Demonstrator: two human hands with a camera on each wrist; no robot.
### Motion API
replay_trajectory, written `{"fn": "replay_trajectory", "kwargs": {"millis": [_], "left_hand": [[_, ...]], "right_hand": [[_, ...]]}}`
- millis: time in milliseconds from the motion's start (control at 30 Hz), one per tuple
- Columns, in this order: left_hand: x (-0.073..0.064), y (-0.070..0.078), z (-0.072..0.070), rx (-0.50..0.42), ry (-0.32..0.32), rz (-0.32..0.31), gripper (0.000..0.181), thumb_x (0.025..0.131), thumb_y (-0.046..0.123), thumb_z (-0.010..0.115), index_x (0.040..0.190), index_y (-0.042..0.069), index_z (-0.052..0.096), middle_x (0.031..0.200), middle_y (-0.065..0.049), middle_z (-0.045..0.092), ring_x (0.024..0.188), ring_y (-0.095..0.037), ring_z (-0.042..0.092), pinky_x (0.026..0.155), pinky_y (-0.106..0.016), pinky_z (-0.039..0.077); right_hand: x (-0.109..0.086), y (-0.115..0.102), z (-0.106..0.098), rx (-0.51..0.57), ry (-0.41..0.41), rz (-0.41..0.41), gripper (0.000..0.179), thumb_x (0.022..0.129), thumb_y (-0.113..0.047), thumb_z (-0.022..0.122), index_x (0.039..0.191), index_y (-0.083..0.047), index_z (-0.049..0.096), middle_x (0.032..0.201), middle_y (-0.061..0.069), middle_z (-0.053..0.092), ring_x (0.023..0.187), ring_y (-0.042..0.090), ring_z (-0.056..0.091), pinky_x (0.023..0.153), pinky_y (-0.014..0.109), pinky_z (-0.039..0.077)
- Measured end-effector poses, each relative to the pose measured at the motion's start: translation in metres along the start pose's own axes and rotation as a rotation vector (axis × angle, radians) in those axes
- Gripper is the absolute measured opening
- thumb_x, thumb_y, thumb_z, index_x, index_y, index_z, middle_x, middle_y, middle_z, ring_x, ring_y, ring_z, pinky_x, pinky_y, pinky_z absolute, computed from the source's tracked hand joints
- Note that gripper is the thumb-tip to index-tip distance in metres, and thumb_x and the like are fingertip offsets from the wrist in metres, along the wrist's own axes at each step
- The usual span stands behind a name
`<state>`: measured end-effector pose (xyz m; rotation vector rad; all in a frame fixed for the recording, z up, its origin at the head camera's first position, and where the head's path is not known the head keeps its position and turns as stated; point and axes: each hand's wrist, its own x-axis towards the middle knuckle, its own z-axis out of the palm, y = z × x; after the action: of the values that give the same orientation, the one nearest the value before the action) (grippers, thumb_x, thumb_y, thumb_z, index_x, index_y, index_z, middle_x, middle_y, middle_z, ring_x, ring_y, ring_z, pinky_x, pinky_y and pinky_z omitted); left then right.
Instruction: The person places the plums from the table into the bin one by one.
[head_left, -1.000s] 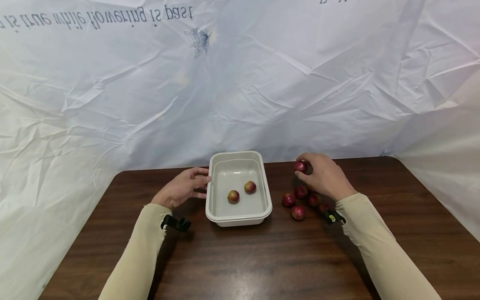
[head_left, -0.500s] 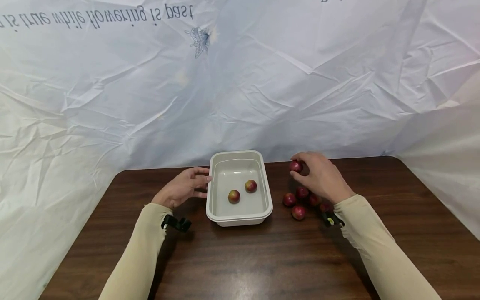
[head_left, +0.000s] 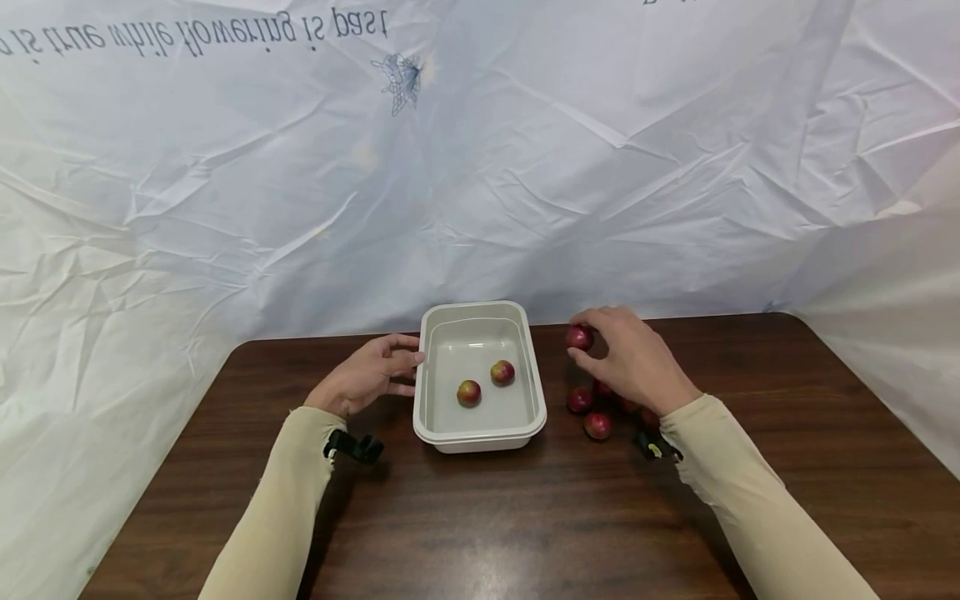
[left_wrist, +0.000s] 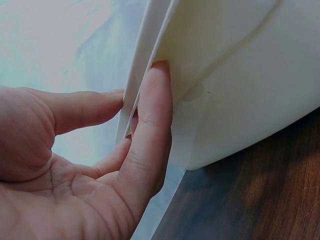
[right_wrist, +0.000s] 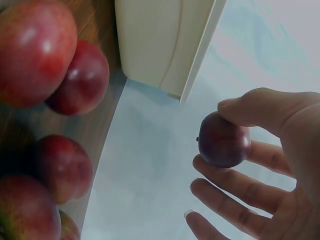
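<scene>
A dark wood-grain table (head_left: 480, 517) fills the foreground, its near part catching a soft glare. Two pale sleeves reach in over it, the left sleeve (head_left: 262, 508) and the right sleeve (head_left: 750, 492), with a dark band (head_left: 352, 447) at the left wrist.

Farther in lie the loose plums (head_left: 597, 426), clustered to the right of a grey-white plastic tub (head_left: 480, 437); the right arm and hand partly cover them, so I cannot count them surely. Inside the tub, two red-and-yellow plums (head_left: 468, 393) rest apart from each other on its floor.

The left hand (head_left: 371, 371) is half open at the tub's left side, with the rim lightly pinched: thumb on the lip, fingers against the outer wall beneath it. The right hand (head_left: 630, 354) pinches one dark red plum (head_left: 580, 337) between thumb and forefinger, other fingers spread loosely; that plum is outside the tub, near its right wall, and seems to be off the table.

For carrying it over, I would lift well above the right rim, lower it to a bare patch of floor before letting go, and brace the tub gently without tipping it. Round fruit probably rolls if dropped.

Behind everything hangs a creased white cloth (head_left: 480, 208) with lettering.
</scene>
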<state>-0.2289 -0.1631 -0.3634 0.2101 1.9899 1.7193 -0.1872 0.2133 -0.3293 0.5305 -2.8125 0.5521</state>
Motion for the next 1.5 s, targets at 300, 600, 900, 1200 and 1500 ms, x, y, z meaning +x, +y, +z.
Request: {"fn": "replay_trajectory", "kwargs": {"millis": [300,600,900,1200,1500], "left_hand": [[-0.002,0.001,-0.001,0.004,-0.009,-0.004,0.052,0.107,0.02,0.054,0.152,0.002,0.036,0.145,-0.029,0.05,0.126,-0.038,0.06,0.093,-0.043,0.061],[-0.001,0.001,0.0,0.004,-0.006,-0.003,0.052,0.107,0.019,0.055,0.151,0.001,0.036,0.145,-0.03,0.051,0.125,-0.037,0.061,0.093,-0.044,0.06],[-0.002,0.0,0.0,0.006,-0.011,-0.004,0.053,0.108,0.019,0.054,0.152,0.0,0.035,0.147,-0.028,0.049,0.128,-0.039,0.059,0.093,-0.044,0.06],[-0.001,-0.001,0.0,0.017,-0.005,0.0,0.052,0.108,0.02,0.053,0.152,0.0,0.035,0.145,-0.028,0.05,0.124,-0.037,0.061,0.092,-0.042,0.061],[-0.002,-0.002,0.0,0.012,-0.01,0.016,0.052,0.108,0.019,0.053,0.151,-0.003,0.034,0.144,-0.028,0.051,0.125,-0.037,0.06,0.093,-0.042,0.06]], "right_hand": [[-0.001,-0.009,0.005,-0.001,0.04,-0.053,0.036,0.091,-0.027,0.076,0.124,-0.014,0.068,0.124,0.009,0.07,0.118,0.031,0.06,0.098,0.052,0.051],[-0.002,-0.017,0.009,0.007,0.066,-0.098,0.037,0.091,-0.028,0.077,0.124,-0.013,0.069,0.123,0.007,0.072,0.118,0.028,0.061,0.099,0.05,0.052],[-0.005,-0.029,0.01,-0.002,0.091,-0.141,0.036,0.089,-0.027,0.078,0.121,-0.013,0.071,0.118,0.006,0.072,0.115,0.026,0.063,0.097,0.047,0.054],[-0.007,-0.035,0.013,-0.015,0.085,-0.177,0.036,0.089,-0.026,0.079,0.121,-0.011,0.071,0.118,0.006,0.072,0.109,0.025,0.063,0.092,0.047,0.055],[-0.008,-0.041,0.02,0.007,0.077,-0.221,0.039,0.091,-0.026,0.079,0.126,-0.012,0.07,0.122,0.006,0.072,0.112,0.025,0.063,0.093,0.046,0.055]]}}
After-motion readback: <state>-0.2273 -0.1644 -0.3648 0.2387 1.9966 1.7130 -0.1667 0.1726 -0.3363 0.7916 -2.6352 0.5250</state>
